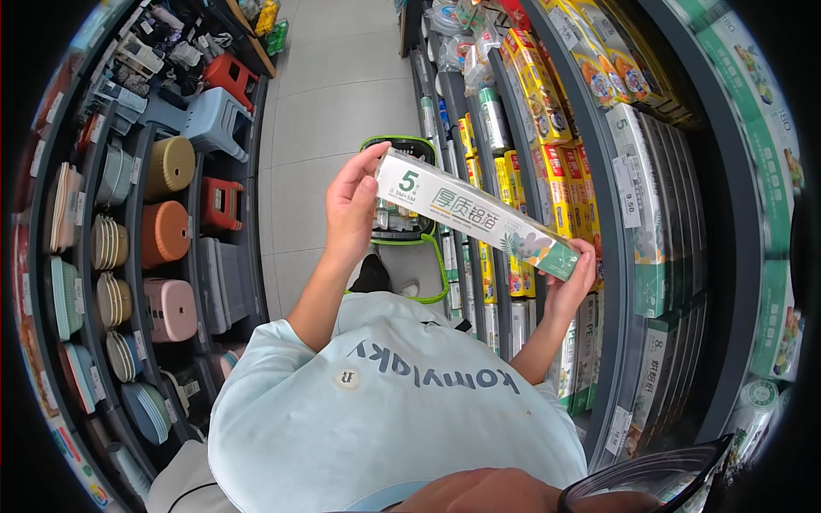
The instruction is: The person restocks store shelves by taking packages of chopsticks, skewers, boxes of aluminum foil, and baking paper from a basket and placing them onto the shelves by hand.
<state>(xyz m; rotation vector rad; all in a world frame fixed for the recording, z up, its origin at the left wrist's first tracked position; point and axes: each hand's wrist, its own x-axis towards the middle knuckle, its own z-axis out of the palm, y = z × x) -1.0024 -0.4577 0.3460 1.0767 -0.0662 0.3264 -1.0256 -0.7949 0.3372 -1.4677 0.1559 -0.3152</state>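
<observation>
A long white and green aluminium foil box [470, 209], marked with a large 5, is held slantwise in front of my chest. My left hand [355, 201] grips its left end, with the thumb on the printed face. At the lower right end, my right hand [573, 282] has its fingers wrapped round the green corner. Behind and partly hidden by the box is a black shopping basket with a green rim [398, 139]; some packages show inside it.
On my right, shelves hold similar white and green boxes [637, 197] and yellow cartons [539, 85]. To my left, racks carry plastic stools [218, 120] and round tubs [167, 235]. A grey tiled aisle [321, 85] runs ahead between them.
</observation>
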